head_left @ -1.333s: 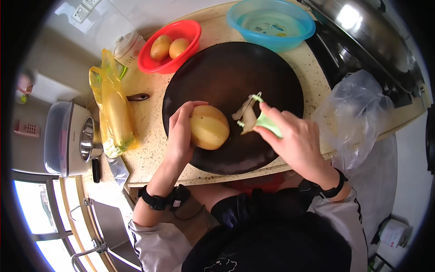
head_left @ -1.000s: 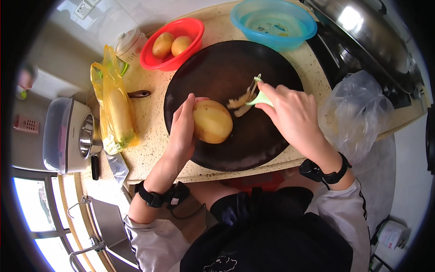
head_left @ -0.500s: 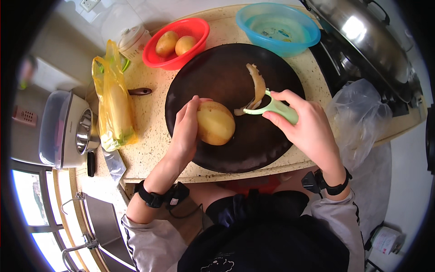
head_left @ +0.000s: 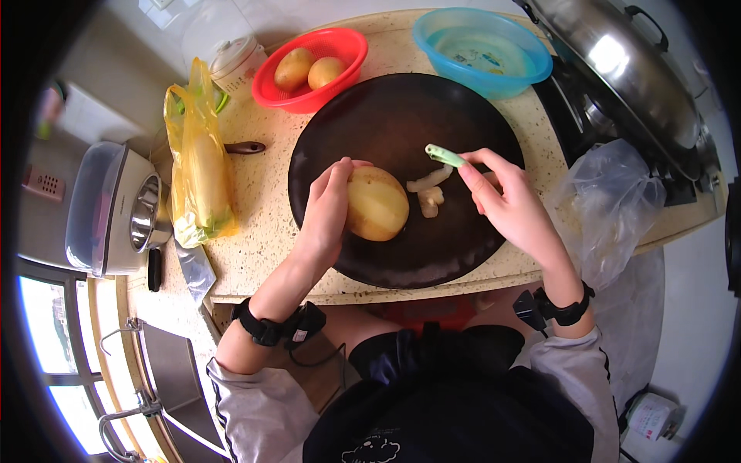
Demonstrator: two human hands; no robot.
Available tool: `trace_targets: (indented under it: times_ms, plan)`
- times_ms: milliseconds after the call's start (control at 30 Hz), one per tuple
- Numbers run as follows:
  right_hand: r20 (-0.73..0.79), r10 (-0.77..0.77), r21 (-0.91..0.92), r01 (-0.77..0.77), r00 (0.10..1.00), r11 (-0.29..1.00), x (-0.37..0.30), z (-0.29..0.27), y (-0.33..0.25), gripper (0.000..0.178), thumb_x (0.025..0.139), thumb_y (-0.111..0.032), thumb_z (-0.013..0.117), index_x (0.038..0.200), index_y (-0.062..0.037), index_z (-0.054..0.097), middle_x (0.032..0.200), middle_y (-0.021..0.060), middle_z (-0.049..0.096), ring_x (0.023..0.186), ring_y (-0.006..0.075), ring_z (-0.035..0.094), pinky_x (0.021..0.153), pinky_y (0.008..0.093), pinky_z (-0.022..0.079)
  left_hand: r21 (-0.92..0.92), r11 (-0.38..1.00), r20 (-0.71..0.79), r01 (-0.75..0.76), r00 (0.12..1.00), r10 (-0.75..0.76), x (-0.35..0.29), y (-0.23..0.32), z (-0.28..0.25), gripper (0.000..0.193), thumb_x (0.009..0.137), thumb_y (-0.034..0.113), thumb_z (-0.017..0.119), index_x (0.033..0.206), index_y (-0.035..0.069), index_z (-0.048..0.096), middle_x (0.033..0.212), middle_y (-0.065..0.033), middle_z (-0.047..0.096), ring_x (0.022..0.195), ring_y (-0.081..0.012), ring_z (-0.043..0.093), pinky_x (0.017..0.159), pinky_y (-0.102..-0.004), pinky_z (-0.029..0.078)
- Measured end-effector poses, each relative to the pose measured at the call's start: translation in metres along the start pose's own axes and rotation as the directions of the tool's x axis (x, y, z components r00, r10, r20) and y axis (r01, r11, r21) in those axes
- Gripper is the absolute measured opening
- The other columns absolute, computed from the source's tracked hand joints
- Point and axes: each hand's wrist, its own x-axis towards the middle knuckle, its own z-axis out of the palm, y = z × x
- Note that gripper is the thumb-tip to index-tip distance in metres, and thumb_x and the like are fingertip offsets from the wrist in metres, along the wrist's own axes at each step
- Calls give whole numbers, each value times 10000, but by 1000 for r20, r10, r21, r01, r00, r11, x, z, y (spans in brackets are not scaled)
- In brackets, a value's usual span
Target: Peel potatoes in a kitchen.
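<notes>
My left hand (head_left: 328,204) is wrapped round a partly peeled potato (head_left: 377,205), whose pale flesh faces up between strips of brown skin. In my right hand (head_left: 505,193) is a light green peeler (head_left: 445,155), turned edge-on, its head pointing up and left. Below the peeler, strips of potato peel (head_left: 429,191) lie on the round dark board (head_left: 401,108), just right of the potato. The fingers of my right hand pinch the peeler's handle, which they mostly hide.
Behind the board stand a red basket (head_left: 351,71) with two potatoes and a blue basin (head_left: 432,62) of water. On the left are a yellow plastic bag (head_left: 202,166) and a knife (head_left: 195,270) by the counter edge. A clear plastic bag (head_left: 610,208) and a large metal wok (head_left: 617,69) are at right.
The long peel that hung at the peeler has dropped onto the board. My right hand has turned the peeler edge-on. The potato stays in my left hand.
</notes>
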Motion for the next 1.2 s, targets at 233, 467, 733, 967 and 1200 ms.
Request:
trace_targets:
  times_ms: [233, 467, 733, 967, 1200]
  plan:
    - [-154, -732, -430, 622, 664, 655, 1, 14, 1, 387, 732, -159, 708, 1085, -62, 583, 775, 101, 619, 615, 267, 603, 548, 355, 476, 6, 1000, 8, -15, 1000, 15, 2, -1, -1, 355, 940, 278, 352, 982, -7, 560, 894, -101, 604, 830, -157, 579, 763, -282, 460]
    - [45, -749, -653, 587, 661, 479, -14, 31, 4, 422, 703, -248, 712, 1103, -166, 607, 577, 7, 453, 491, 147, 530, 425, 283, 424, 17, 1000, 37, -18, 999, 17, 2, 0, -1, 350, 947, 273, 347, 1006, -8, 547, 930, -102, 602, 852, -162, 586, 783, -288, 465]
    - [70, -734, -703, 556, 675, 444, -14, 37, 7, 458, 722, -255, 698, 1155, -177, 574, 617, 1, 471, 486, 137, 534, 414, 277, 423, -9, 1000, 10, 21, 1000, -20, 3, 3, 0, 357, 944, 264, 336, 985, -12, 558, 916, -106, 607, 840, -164, 586, 782, -291, 463]
    - [51, -741, -696, 556, 670, 455, -21, 39, 19, 471, 723, -251, 699, 1167, -163, 567, 586, -2, 445, 466, 127, 514, 399, 267, 407, -23, 996, 22, 92, 996, -91, 4, 10, 1, 338, 933, 234, 340, 990, -16, 560, 924, -120, 607, 842, -184, 595, 771, -307, 479]
    - [26, -725, -668, 552, 688, 500, -32, 42, 31, 529, 659, -185, 748, 1159, -134, 583, 562, 4, 416, 420, 141, 443, 395, 283, 387, 37, 996, -5, 80, 997, -80, 7, 7, -4, 352, 926, 234, 341, 1047, -12, 562, 982, -130, 611, 883, -207, 605, 802, -333, 486]
